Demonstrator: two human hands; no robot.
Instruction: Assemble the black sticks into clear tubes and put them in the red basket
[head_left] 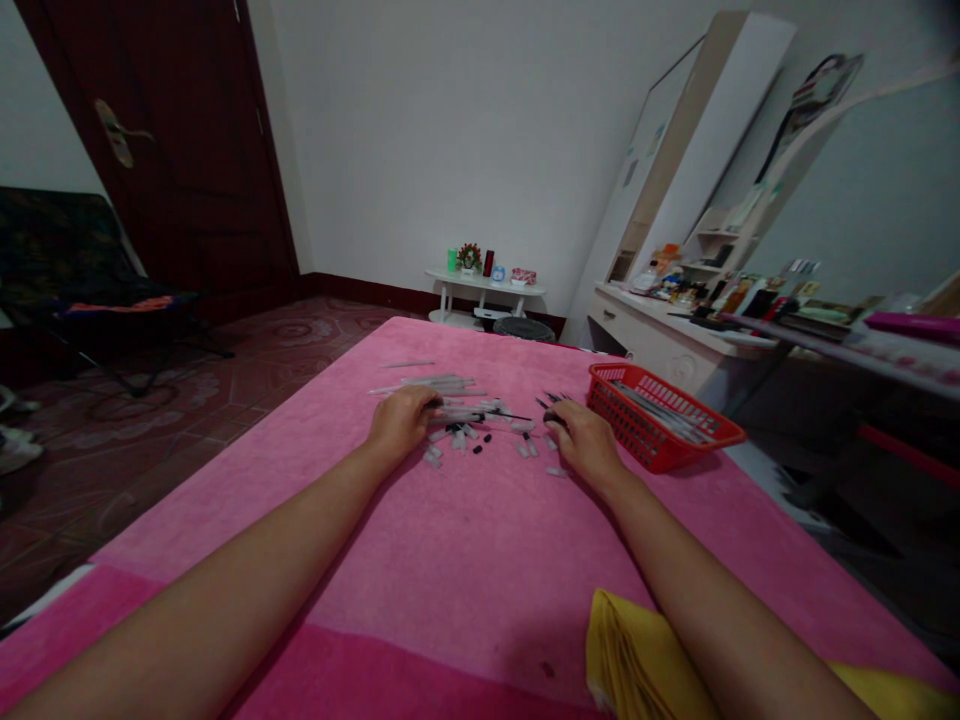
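My left hand (403,425) is curled at the left end of a loose pile of slim, pale tubes (457,413). Its fingertips are hidden, so what they grip cannot be made out. More pale, pen-like tubes (442,382) lie just beyond it. My right hand (589,440) is closed, and several thin dark-tipped sticks (552,398) poke out past its fingers. Between both hands are scattered short whitish caps (523,451) and small black pieces (478,450). Close to my right hand stands a red plastic basket (652,460) with long grey sticks (667,412) inside.
A pink cloth (465,560) covers the table. Folded yellow fabric (637,650) lies under my right forearm. Beyond the table is a low white stand (487,283) with small ornaments. A cluttered dresser (675,335) is on the right, a folding chair (82,270) on the left.
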